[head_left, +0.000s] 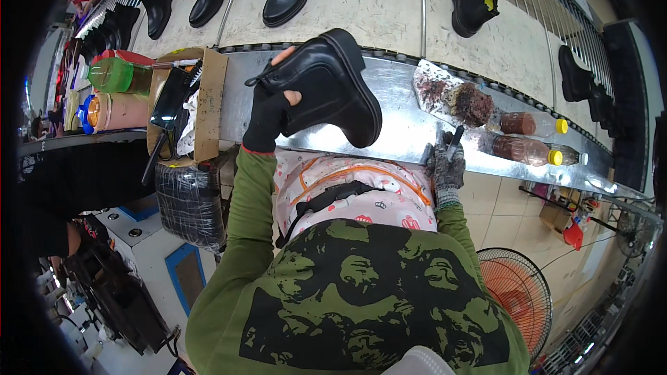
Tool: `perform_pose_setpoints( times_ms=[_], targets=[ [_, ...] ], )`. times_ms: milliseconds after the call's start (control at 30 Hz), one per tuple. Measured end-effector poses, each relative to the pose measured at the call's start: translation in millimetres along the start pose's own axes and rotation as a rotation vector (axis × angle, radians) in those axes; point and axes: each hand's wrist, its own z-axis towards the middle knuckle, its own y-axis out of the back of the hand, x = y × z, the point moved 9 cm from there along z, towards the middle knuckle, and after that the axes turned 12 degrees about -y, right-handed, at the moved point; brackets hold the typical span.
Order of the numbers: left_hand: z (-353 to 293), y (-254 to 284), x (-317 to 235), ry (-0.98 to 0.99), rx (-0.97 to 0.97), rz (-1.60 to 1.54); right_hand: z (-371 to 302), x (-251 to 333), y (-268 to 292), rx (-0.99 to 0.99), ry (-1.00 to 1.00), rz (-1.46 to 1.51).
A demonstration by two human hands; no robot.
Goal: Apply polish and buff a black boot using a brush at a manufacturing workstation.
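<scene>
My left hand (267,112), in a black fingerless glove, grips a black ankle boot (330,90) by its shaft above the metal ledge (403,128). The boot is tilted, its sole edge turned to the right and its pull loop beside my fingers. By the ledge's near edge, my right hand (447,170), in a grey-and-black knit glove, is closed around a slim dark stick-like tool (456,137); its kind cannot be made out. Just beyond that hand a stained white sheet (434,87) bears a brown, crumpled clump (471,104).
Beyond the ledge runs a conveyor (382,7) with several black boots, one (474,5) at the right. Brown-filled bottles with yellow caps (521,150) lie right of the sheet. A cardboard box (210,101) of tools stands left. A fan (515,298) is at lower right.
</scene>
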Motion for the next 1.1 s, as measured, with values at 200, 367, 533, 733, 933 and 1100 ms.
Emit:
perform_pose_setpoints(
  times_ms=[200,367,533,733,933,1100],
  targets=[
    [-7.5,42.0,25.8,0.064,-0.146,-0.15,-4.9,6.2,-2.7,-0.041,-0.014,-0.036],
    [-18.1,63.0,39.3,0.096,-0.267,-0.188,-0.3,3.3,0.3,-0.04,0.033,-0.09],
    [-32.2,78.4,53.6,0.204,-0.367,-0.185,-2.5,3.4,-2.0,-0.026,-0.008,-0.067],
    [-42.5,88.1,67.6,0.299,-0.464,-0.317,-3.5,7.9,-1.7,-0.047,-0.001,-0.087],
    [-44.0,91.3,51.5,0.031,-0.649,-0.018,-1.1,5.1,-1.0,-0.04,-0.019,-0.109],
    [-39.9,90.7,28.3,-0.26,-0.34,0.561,2.0,3.5,0.7,-0.027,0.036,-0.117]
  ],
)
